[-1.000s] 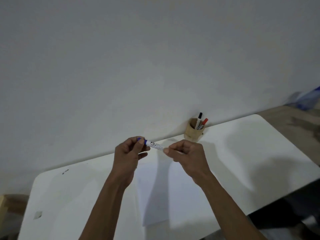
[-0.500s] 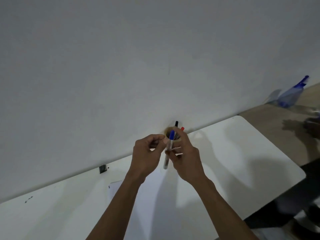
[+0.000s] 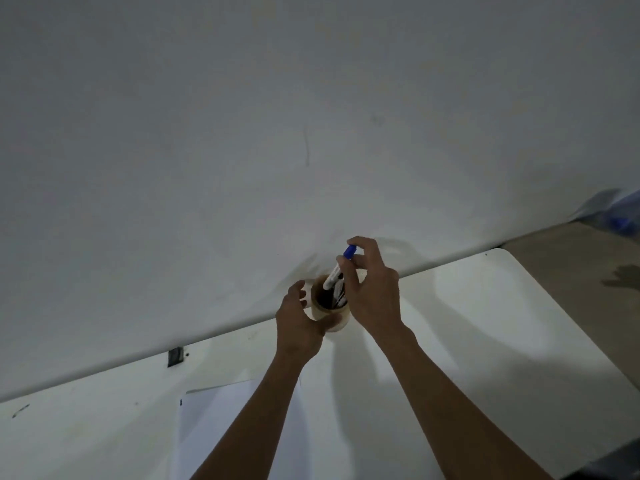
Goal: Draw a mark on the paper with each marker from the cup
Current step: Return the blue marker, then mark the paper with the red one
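A tan cup (image 3: pixel 327 312) stands at the back edge of the white table (image 3: pixel 485 323), against the wall. My right hand (image 3: pixel 372 292) pinches a blue-capped marker (image 3: pixel 338 268), cap up, with its lower end dipped into the cup's mouth. Other markers (image 3: pixel 339 295) show as dark shapes inside the cup. My left hand (image 3: pixel 299 323) curls around the cup's left side and holds it. A white sheet of paper (image 3: pixel 214 431) lies nearer to me, partly under my left forearm.
A grey wall (image 3: pixel 311 133) rises right behind the table. A small dark clip (image 3: pixel 175 356) sits at the table's back edge on the left. The table's rounded right corner meets brown floor, with a blurred blue object (image 3: pixel 621 221) at far right.
Both hands have moved forward from over the paper to the cup. The capped blue marker turned upright and its end went into the cup. My left hand let go of it and took the cup.
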